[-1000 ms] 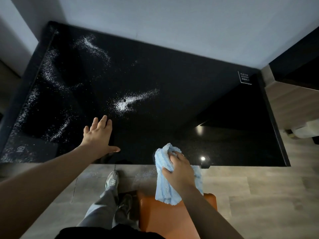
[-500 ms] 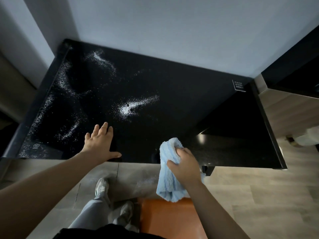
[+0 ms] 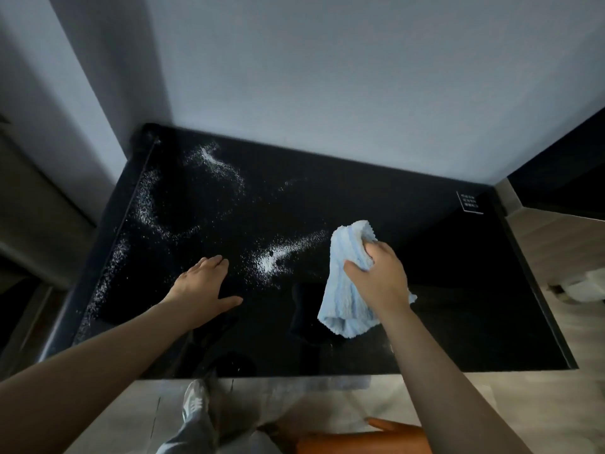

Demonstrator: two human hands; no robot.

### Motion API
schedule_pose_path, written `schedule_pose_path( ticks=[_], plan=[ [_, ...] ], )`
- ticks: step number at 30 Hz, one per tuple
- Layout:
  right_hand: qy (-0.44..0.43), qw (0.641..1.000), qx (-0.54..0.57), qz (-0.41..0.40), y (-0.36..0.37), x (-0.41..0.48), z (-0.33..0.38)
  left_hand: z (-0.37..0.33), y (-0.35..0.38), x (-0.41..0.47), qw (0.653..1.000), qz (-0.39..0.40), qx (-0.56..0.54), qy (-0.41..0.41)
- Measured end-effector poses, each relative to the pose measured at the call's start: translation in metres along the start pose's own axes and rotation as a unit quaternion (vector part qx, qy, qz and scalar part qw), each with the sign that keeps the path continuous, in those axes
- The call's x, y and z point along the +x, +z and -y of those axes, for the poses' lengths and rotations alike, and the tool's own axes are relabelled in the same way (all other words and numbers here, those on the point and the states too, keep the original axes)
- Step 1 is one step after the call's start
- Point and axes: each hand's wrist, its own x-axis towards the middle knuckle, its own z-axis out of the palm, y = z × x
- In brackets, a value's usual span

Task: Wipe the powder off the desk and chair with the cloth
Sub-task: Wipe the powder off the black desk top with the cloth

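Observation:
A glossy black desk [image 3: 442, 322] stands against a pale wall. White powder [image 3: 278, 255] lies in a streak near its middle, with more powder scattered in arcs over the left half. My right hand [image 3: 379, 276] grips a bunched light blue cloth [image 3: 347, 299] over the desk, just right of the central streak. My left hand [image 3: 204, 286] rests flat on the desk with fingers straight, to the left of that streak. Only the top edge of the orange chair [image 3: 360, 437] shows at the bottom.
A small white-printed label [image 3: 469, 202] sits at the desk's far right corner. A wooden unit [image 3: 556, 244] borders the desk on the right. My leg and grey shoe [image 3: 194, 403] stand on the pale floor below the desk's front edge.
My right hand has carried the cloth from the desk's front edge forward over the desk toward the central powder streak. My left hand has slid further onto the desk. The view has shifted forward.

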Motion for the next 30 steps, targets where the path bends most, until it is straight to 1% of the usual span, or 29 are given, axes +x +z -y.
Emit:
schedule_pose_path(
  ticks=[6,11,17,21,27,30],
  plan=[
    [0.027,0.999,-0.04,0.007,0.016,0.037,0.008,0.016,-0.024,0.033,1.0,0.013,0.002,0.021],
    [0.008,0.999,-0.039,0.004,0.018,0.089,0.009,0.015,-0.034,0.065,0.999,0.027,0.013,0.022],
    [-0.023,0.999,-0.038,0.024,0.03,0.181,0.007,0.006,-0.043,0.115,0.999,0.032,0.028,-0.003],
    [-0.044,0.996,-0.055,0.047,0.041,0.244,0.005,-0.005,-0.044,0.152,0.997,0.049,0.064,-0.013],
    [-0.052,0.993,-0.087,0.062,0.063,0.321,0.002,-0.016,-0.042,0.199,0.994,0.019,0.085,-0.06],
    [-0.058,0.99,-0.106,0.075,0.078,0.347,0.001,-0.012,-0.038,0.215,0.991,0.032,0.112,-0.069]
  ],
)
